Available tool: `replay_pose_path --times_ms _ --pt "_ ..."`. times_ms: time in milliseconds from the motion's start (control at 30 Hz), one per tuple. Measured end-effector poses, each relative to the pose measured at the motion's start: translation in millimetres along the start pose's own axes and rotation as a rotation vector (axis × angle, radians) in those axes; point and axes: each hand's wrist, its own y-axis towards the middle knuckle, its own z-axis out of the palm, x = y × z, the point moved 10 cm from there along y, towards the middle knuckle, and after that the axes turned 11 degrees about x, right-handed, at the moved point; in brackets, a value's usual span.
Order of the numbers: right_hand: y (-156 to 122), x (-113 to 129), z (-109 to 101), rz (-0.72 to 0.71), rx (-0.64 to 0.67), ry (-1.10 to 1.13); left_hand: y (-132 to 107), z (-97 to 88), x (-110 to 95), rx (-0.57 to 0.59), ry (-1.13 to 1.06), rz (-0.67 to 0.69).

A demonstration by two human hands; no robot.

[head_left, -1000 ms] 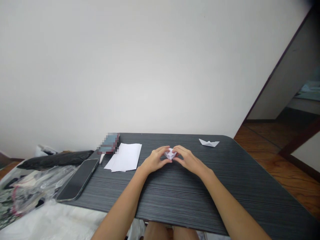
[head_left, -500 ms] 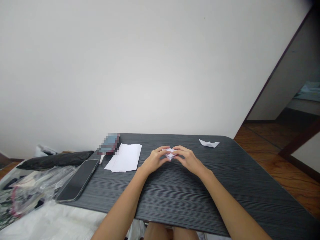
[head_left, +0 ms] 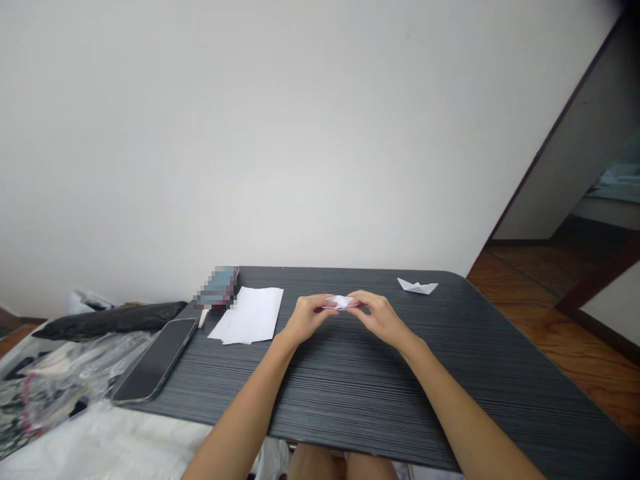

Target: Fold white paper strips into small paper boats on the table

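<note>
Pulling unevenly could tear or skew the paper (head_left: 341,303), held over the table (head_left: 360,393) between left hand (head_left: 306,319) and right hand (head_left: 379,318), each pinched nearly closed on one end, because the small piece offers little grip and its folds are partly covered.

Fingers (head_left: 319,301) of the left hand (head_left: 303,323) and right hand (head_left: 383,321) hid both ends of the folded paper (head_left: 342,302), whose creases were too small to make out. Pixelation masked an item (head_left: 219,287) at the far left of the table (head_left: 360,393). The bottom edge cut off both forearms (head_left: 245,413) and the legs (head_left: 313,462).
</note>
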Motion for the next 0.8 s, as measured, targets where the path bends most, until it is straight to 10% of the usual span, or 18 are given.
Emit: replay_pose_path --times_ms 500,800 --pt "-1 -30 -1 0.164 -0.141 0.485 -2 -0.8 25 -0.134 -0.487 -0.246" --pt "0 -18 3 0.135 -0.083 0.353 3 17.1 22 0.063 -0.572 -0.285"
